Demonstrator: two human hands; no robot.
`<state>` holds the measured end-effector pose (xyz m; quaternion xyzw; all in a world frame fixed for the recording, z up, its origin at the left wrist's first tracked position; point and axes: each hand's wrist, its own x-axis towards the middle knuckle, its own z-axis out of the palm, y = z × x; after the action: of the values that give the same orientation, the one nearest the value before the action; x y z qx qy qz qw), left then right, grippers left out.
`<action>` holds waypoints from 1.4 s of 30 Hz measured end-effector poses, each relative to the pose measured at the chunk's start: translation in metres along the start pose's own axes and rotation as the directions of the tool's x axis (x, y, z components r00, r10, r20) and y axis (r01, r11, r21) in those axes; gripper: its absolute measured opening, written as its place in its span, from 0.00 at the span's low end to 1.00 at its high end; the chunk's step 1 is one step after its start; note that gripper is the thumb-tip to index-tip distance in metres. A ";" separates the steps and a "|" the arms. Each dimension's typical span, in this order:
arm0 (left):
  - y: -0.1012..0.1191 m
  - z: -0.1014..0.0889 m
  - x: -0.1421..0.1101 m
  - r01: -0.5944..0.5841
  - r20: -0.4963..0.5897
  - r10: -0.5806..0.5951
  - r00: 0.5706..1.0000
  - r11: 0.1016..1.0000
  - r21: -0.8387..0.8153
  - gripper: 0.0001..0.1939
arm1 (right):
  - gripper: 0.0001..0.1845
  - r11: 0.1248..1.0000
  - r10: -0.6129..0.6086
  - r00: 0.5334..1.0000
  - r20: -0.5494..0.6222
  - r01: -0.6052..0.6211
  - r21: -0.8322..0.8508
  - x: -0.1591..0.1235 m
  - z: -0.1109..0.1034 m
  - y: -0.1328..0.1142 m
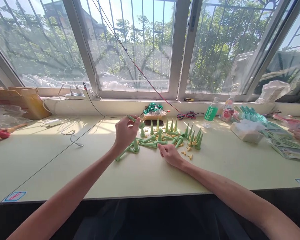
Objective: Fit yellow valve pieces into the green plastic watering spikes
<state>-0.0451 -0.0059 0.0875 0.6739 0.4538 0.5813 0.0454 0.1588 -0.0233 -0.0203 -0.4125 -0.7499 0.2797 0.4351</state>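
Left hand [126, 132] pinches a green spike [131, 118], held above the counter [102, 181]; right hand [170, 154] low, grip hidden, can't tell. Green cones [199, 143] stand points-up toward its back edge, likely their steadiest pose.

The green spikes [199, 142] look like smooth matt plastic, the bottle [211, 112] clear glossy plastic, the carton [16, 102] matt cardboard.
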 end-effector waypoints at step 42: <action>-0.130 -0.016 0.032 0.241 0.608 -0.483 0.631 0.866 0.438 0.17 | 0.26 0.989 -0.095 0.984 0.150 0.111 -0.102 -0.004 -0.005 -0.006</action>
<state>-0.1340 0.0831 0.0398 0.7337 0.6162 0.1798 0.2227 0.1621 -0.0295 -0.0154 -0.3750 -0.8142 0.2442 0.3698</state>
